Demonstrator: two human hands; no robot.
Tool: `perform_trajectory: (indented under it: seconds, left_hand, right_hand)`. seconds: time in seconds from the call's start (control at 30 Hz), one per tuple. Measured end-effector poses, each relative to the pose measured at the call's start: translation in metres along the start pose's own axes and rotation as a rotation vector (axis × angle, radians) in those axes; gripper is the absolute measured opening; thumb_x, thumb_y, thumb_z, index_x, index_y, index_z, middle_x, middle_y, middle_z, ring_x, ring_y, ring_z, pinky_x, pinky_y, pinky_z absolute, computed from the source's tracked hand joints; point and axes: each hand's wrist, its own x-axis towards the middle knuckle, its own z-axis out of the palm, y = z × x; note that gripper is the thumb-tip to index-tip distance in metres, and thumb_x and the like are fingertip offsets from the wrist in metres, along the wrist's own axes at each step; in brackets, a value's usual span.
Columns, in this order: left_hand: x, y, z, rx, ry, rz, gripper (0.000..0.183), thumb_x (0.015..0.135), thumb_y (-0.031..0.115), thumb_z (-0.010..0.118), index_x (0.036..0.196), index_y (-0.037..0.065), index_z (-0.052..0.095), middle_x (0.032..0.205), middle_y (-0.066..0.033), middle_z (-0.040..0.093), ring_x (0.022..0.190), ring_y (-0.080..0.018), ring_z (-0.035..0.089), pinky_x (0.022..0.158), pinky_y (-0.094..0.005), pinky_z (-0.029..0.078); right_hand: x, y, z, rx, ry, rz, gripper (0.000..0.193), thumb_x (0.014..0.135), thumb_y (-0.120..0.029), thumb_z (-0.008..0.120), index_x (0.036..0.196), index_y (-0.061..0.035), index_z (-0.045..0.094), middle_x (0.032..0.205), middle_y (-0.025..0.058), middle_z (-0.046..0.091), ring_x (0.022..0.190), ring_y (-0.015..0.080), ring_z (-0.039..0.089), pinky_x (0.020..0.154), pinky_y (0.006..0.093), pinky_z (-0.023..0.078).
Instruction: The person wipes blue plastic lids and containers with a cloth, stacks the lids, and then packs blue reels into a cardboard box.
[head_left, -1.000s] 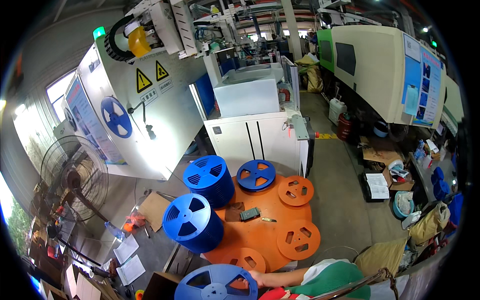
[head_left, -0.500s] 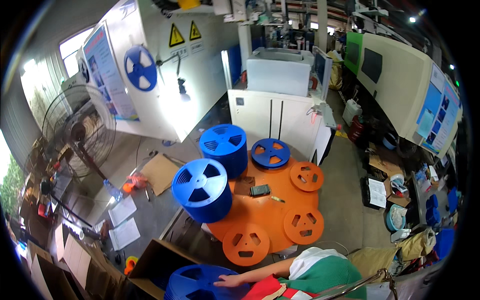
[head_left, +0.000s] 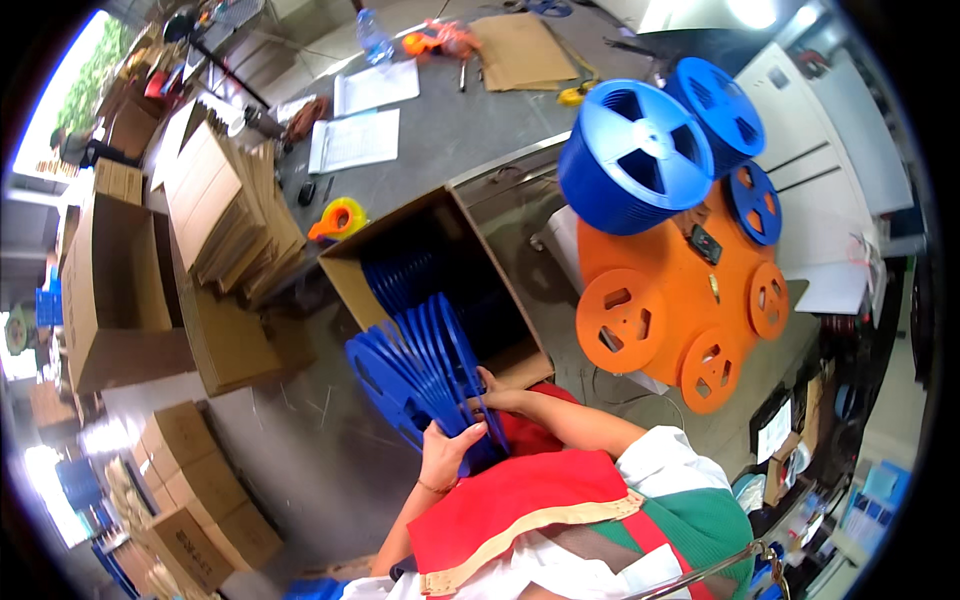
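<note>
Both hands hold a fanned stack of blue plastic reels, tilted at the near side of an open cardboard carton. My left hand is closed round the stack's near side, thumb across the rims. My right hand grips its right side; some of those fingers are hidden behind the reels. Deeper in the carton, more blue reels stand on edge in a row. The stack's far end reaches over the carton's opening.
To the right, an orange table carries blue reel stacks, flat orange reels and a dark phone-like device. A grey workbench holds papers and an orange tape dispenser. Flattened cartons stand left.
My view has swung left and down toward the carton. Earlier one hand lay on top of a blue reel stack; now both hands grip a stack, tilted and fanned at the carton.
</note>
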Motion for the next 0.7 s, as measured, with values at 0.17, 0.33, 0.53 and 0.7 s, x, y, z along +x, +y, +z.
perform_trajectory:
  seconds: [0.17,0.33,0.53,0.7]
  left_hand:
    - [0.019,0.002,-0.003,-0.023,0.057,-0.098,0.033,0.073,0.011,0.071,0.100,-0.002,0.058,0.090,-0.0057,0.063,0.079,-0.0113,0.058,0.074,-0.0252,0.047]
    - [0.061,0.004,0.011,-0.005,0.080,-0.179,0.037,0.073,0.012,0.072,0.103,-0.002,0.055,0.093,-0.0070,0.062,0.084,-0.0124,0.057,0.077,-0.0261,0.046]
    - [0.101,-0.023,-0.003,-0.150,0.174,-0.139,0.034,0.075,0.012,0.069,0.102,-0.003,0.055,0.095,-0.0089,0.062,0.086,-0.0143,0.058,0.082,-0.0269,0.044]
    - [0.122,-0.045,-0.020,-0.313,0.185,-0.185,0.036,0.076,0.013,0.067,0.104,-0.004,0.053,0.096,-0.0125,0.062,0.091,-0.0186,0.059,0.085,-0.0310,0.044]
  right_hand:
    - [0.029,0.030,-0.019,0.141,-0.218,0.171,0.117,0.058,-0.019,0.080,0.135,0.0019,-0.005,0.111,0.0141,0.050,0.098,0.0195,0.054,0.083,0.0309,0.045]
    - [0.039,0.029,-0.071,0.146,-0.113,0.102,0.102,0.059,-0.010,0.075,0.137,-0.0029,0.009,0.113,0.0136,0.052,0.105,0.0227,0.051,0.092,0.0349,0.040]
    - [0.066,-0.045,-0.109,-0.041,0.098,-0.029,0.108,0.058,-0.002,0.074,0.139,-0.0033,0.003,0.122,0.0139,0.047,0.109,0.0224,0.048,0.092,0.0313,0.039]
    - [0.122,-0.061,-0.140,0.045,0.190,0.055,0.084,0.060,-0.004,0.072,0.130,-0.0043,0.025,0.105,0.0105,0.055,0.089,0.0181,0.056,0.081,0.0303,0.046]
